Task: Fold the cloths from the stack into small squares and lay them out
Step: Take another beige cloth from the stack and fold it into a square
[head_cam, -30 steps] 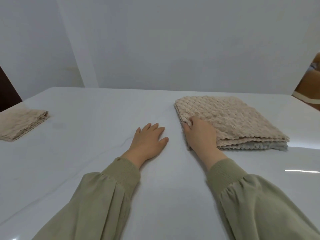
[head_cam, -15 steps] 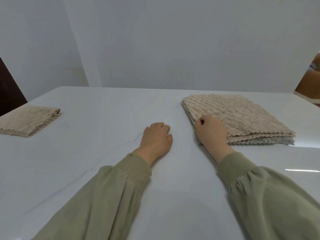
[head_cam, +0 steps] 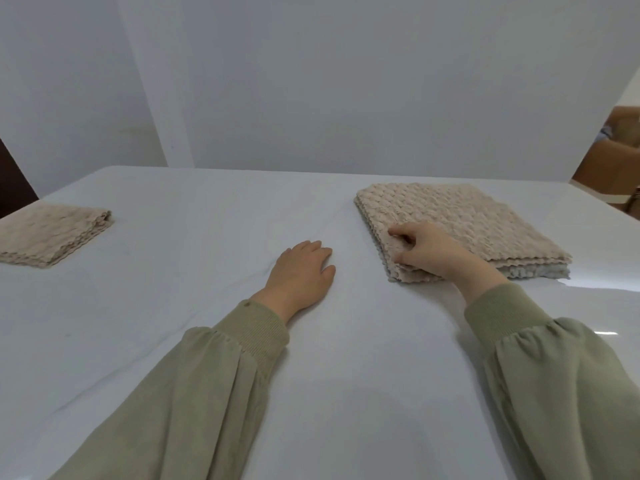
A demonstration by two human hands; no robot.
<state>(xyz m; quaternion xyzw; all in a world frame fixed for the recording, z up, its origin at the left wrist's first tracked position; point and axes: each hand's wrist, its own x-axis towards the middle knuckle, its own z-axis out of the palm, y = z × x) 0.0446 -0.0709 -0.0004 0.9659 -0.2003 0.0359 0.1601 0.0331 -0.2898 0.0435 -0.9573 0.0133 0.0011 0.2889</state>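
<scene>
The right hand (head_cam: 433,252) is now pinching the top cloth (head_cam: 450,209) of the stack (head_cam: 519,270) at its near left corner. The thumb and curled fingers are gripping the plush, and the fabric is bunching up between them. One second ago this hand was lying flatter on the same corner. The left hand (head_cam: 299,278) is resting palm down on the white table (head_cam: 207,341) and holding nothing. Its fingers, spread before, are now lying together and a little bent. The stack is lying on the right side of the table. One folded cloth (head_cam: 52,233) is lying well apart at the left edge.
</scene>
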